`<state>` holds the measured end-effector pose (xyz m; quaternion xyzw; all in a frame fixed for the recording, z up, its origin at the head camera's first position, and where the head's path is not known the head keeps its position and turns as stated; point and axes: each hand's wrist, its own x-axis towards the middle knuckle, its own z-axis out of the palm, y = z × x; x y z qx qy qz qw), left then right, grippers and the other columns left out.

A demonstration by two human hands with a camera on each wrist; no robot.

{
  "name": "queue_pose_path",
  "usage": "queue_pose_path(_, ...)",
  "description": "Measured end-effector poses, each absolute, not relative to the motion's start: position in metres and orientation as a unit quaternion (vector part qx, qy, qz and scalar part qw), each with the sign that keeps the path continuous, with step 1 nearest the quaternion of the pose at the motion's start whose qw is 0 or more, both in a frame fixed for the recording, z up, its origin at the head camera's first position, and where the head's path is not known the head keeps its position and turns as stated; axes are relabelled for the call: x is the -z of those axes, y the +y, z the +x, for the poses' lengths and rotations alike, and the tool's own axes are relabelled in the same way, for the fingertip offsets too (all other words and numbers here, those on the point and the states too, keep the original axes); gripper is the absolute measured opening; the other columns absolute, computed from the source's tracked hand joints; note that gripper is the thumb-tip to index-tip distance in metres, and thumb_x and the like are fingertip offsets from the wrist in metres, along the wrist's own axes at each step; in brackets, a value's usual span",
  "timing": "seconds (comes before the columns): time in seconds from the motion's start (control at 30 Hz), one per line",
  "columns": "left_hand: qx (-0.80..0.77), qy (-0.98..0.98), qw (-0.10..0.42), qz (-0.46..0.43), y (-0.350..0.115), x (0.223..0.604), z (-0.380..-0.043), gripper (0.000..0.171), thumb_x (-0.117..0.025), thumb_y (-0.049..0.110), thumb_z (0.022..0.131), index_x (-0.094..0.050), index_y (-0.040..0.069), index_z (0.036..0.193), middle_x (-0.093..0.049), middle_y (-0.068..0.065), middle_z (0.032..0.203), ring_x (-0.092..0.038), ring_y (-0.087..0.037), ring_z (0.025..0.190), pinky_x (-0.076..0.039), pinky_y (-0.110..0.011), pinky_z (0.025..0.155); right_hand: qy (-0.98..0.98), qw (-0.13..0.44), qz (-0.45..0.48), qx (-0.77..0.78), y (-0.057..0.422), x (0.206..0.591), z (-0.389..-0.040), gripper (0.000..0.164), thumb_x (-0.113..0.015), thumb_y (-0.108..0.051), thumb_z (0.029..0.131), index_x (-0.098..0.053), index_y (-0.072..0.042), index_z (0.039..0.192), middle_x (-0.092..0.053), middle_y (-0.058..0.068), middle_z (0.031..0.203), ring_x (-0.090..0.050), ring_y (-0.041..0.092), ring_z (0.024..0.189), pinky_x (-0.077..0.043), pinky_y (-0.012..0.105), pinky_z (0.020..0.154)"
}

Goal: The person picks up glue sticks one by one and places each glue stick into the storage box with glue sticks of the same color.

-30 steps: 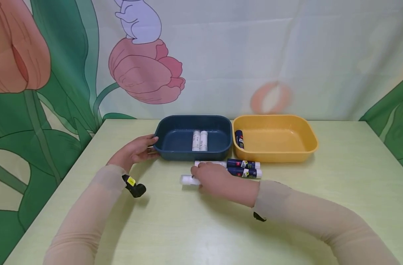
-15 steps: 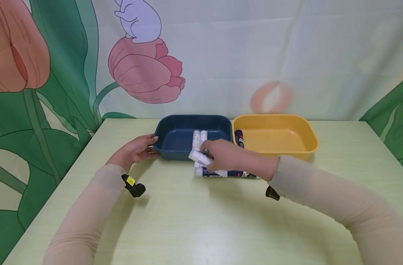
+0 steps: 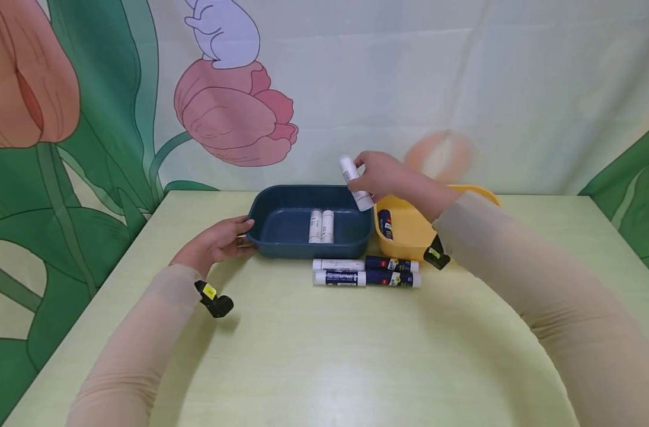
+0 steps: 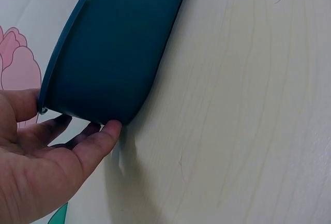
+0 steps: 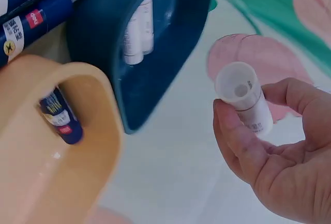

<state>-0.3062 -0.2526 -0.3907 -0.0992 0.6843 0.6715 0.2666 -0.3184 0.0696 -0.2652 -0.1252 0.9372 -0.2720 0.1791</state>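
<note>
My right hand pinches a white glue stick between thumb and fingers, raised and tilted over the back right corner of the blue bin. In the right wrist view the hollow end of this glue stick faces the camera. My left hand holds the left end of the blue bin, thumb at the rim and fingertips against its lower wall, as the left wrist view shows of the hand. Two white glue sticks lie side by side inside the blue bin.
A yellow bin stands right beside the blue one, with a navy glue stick along its left wall. In front of the bins lie a white glue stick and several navy ones in two rows. A printed curtain hangs behind the table.
My right hand has picked up a white glue stick from the front of the rows and carried it up and back, over the bins. The left hand stays on the blue bin.
</note>
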Motion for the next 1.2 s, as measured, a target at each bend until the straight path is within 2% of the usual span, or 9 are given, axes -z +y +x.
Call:
queue_pose_path(0.17,-0.670,0.686,0.263,-0.107,-0.254,0.391,-0.306,0.059,-0.024,0.022,0.113,0.002,0.012,0.166,-0.009,-0.020,0.172,-0.017,-0.034,0.159,-0.021,-0.048,0.130,0.923,0.204,-0.099,0.310,0.057,0.286,-0.331,0.064,-0.058,-0.018,0.104,-0.027,-0.001,0.157,-0.049,0.024,0.145,-0.061,0.037,0.123,-0.059,0.044,0.102)
queue_pose_path(0.3,-0.672,0.684,0.263,-0.107,-0.254,0.392,-0.306,0.059,-0.023,0.022,0.113,0.002,0.012,0.166,-0.008,-0.020,0.172,-0.016,-0.033,0.159,-0.021,-0.047,0.131,0.923,0.218,-0.096,0.304,0.045,0.308,-0.335,0.061,-0.055,-0.017,0.104,-0.028,0.001,0.155,-0.050,0.024,0.144,-0.062,0.036,0.123,-0.059,0.044,0.101)
queue_pose_path(0.4,-0.672,0.684,0.264,-0.107,-0.254,0.392,-0.306,0.059,-0.023,0.022,0.113,0.002,0.013,0.166,-0.007,-0.019,0.172,-0.016,-0.033,0.159,-0.021,-0.047,0.131,0.933,0.213,-0.101,0.271,0.037,0.324,-0.338,0.054,-0.057,-0.017,0.103,-0.037,0.004,0.149,-0.055,0.023,0.137,-0.067,0.028,0.105,-0.062,0.040,0.094)
queue_pose_path(0.5,-0.672,0.684,0.264,-0.107,-0.252,0.392,-0.306,0.059,-0.024,0.022,0.113,0.002,0.013,0.166,-0.008,-0.019,0.172,-0.016,-0.033,0.159,-0.021,-0.048,0.131,0.949,0.201,-0.111,0.217,0.031,0.338,-0.342,0.041,-0.058,-0.017,0.102,-0.053,0.007,0.134,-0.065,0.018,0.118,-0.067,0.018,0.075,-0.063,0.029,0.077)
queue_pose_path(0.6,-0.673,0.682,0.264,-0.112,-0.249,0.392,-0.307,0.059,-0.025,0.022,0.113,0.001,0.013,0.166,-0.009,-0.020,0.172,-0.017,-0.033,0.159,-0.021,-0.049,0.130,0.961,0.190,-0.119,0.162,0.028,0.347,-0.342,0.033,-0.058,-0.018,0.102,-0.063,0.007,0.123,-0.069,0.014,0.107,-0.059,0.012,0.060,-0.054,0.019,0.061)
queue_pose_path(0.73,-0.673,0.680,0.261,-0.127,-0.247,0.392,-0.309,0.059,-0.026,0.022,0.113,-0.002,0.014,0.166,-0.011,-0.019,0.172,-0.020,-0.032,0.157,-0.022,-0.049,0.130,0.966,0.194,-0.119,0.124,0.024,0.351,-0.339,0.032,-0.053,-0.014,0.104,-0.065,0.007,0.125,-0.069,0.017,0.117,-0.057,0.014,0.066,-0.047,0.017,0.057)
queue_pose_path(0.9,-0.669,0.684,0.259,-0.132,-0.248,0.391,-0.309,0.059,-0.026,0.022,0.113,-0.002,0.014,0.166,-0.012,-0.018,0.172,-0.021,-0.031,0.157,-0.022,-0.049,0.130,0.963,0.216,-0.112,0.112,0.019,0.362,-0.349,0.032,-0.049,-0.008,0.105,-0.062,0.006,0.130,-0.066,0.018,0.126,-0.065,0.019,0.076,-0.058,0.022,0.069)
queue_pose_path(1.0,-0.668,0.686,0.259,-0.127,-0.248,0.391,-0.308,0.059,-0.025,0.022,0.113,0.000,0.013,0.166,-0.010,-0.019,0.172,-0.019,-0.032,0.158,-0.022,-0.048,0.130,0.961,0.229,-0.104,0.116,0.017,0.374,-0.364,0.032,-0.049,-0.006,0.104,-0.061,0.007,0.129,-0.065,0.019,0.123,-0.069,0.023,0.081,-0.061,0.026,0.076)
queue_pose_path(1.2,-0.673,0.682,0.254,-0.128,-0.251,0.391,-0.307,0.059,-0.026,0.022,0.113,0.000,0.014,0.166,-0.010,-0.019,0.172,-0.019,-0.032,0.158,-0.021,-0.049,0.130,0.956,0.248,-0.099,0.119,0.014,0.389,-0.380,0.028,-0.049,-0.006,0.102,-0.065,0.008,0.121,-0.066,0.018,0.111,-0.067,0.023,0.078,-0.060,0.028,0.074)
